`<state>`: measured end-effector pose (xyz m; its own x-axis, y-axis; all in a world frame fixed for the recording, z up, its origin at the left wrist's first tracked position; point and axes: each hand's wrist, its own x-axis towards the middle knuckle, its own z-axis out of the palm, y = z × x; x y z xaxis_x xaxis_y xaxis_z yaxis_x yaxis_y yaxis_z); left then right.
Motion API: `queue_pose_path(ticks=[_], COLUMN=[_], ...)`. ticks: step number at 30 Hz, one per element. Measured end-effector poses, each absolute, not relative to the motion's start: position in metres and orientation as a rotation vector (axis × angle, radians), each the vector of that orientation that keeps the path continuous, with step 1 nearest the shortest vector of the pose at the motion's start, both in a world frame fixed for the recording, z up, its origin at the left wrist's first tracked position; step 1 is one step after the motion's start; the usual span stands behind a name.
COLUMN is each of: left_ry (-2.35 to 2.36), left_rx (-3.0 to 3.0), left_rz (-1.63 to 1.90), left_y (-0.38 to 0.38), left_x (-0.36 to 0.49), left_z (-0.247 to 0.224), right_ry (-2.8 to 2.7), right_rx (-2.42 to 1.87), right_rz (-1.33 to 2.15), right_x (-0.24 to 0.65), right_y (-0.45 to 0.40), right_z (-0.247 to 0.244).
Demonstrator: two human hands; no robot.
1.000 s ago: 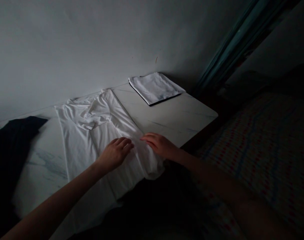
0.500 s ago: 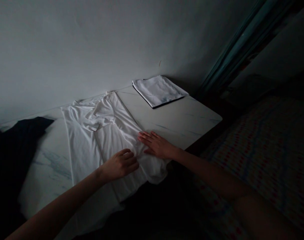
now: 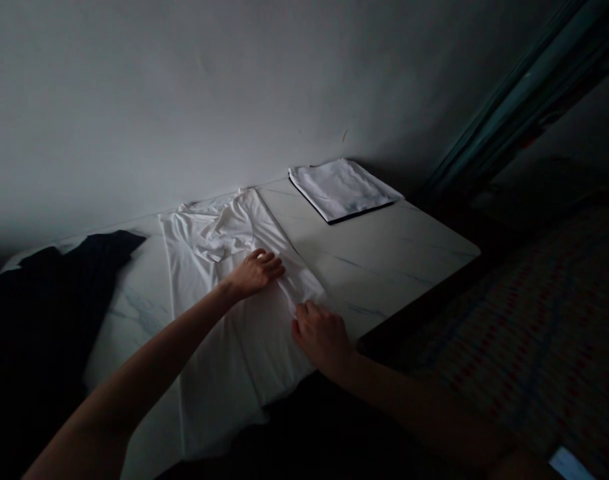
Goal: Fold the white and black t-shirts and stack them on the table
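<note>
Dimly, a pale wall [image 3: 184, 100] backs the marbled table [image 3: 399, 260]. Across its middle, reaching the near edge, lies a rumpled white shirt [image 3: 219, 353]; a dark garment [image 3: 49, 300] covers the left end, folded cloths [image 3: 344, 190] the far right. The left hand [image 3: 254, 273], palm down, curls over the shirt; the right hand [image 3: 324, 337] bends at its near right side. Whether either hand's fingers grip, I cannot tell.

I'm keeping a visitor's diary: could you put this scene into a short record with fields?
Left hand: at the white garment; grip unclear
Right hand: at the garment's right side; grip unclear
Garment: spread on the marbled table, rumpled near the wall
Folded cloth: white over dark, right of garment
Dark cloth: left of garment
Lighting: dim
</note>
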<state>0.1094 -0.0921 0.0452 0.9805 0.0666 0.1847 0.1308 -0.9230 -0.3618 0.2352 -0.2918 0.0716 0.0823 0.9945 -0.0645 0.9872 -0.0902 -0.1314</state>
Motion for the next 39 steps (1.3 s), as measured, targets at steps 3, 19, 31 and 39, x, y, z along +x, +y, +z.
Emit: queue_pose_path(ticks=[3,19,31,39], left_ry=[-0.146,-1.031,-2.385,-2.61], left_rx=[-2.724,-2.914,-2.335,-2.392], left_rz=[-0.224,-0.484,-0.294,-0.911], left_y=[-0.082,-0.043,0.029,0.056], left_x=[0.109,0.095,0.041,0.049], left_z=[0.047,0.065,0.058,0.062], right_ry=[-2.042,-2.333,-2.758,-2.616], right_rx=[-2.286,-1.601,-1.172,-1.203], right_rz=[0.19,0.174,0.298,0.284], right_x=[0.241,0.303,0.303,0.3], right_y=[-0.294,-0.194,-0.132,-0.114], right_z=[0.07,0.068,0.024,0.025])
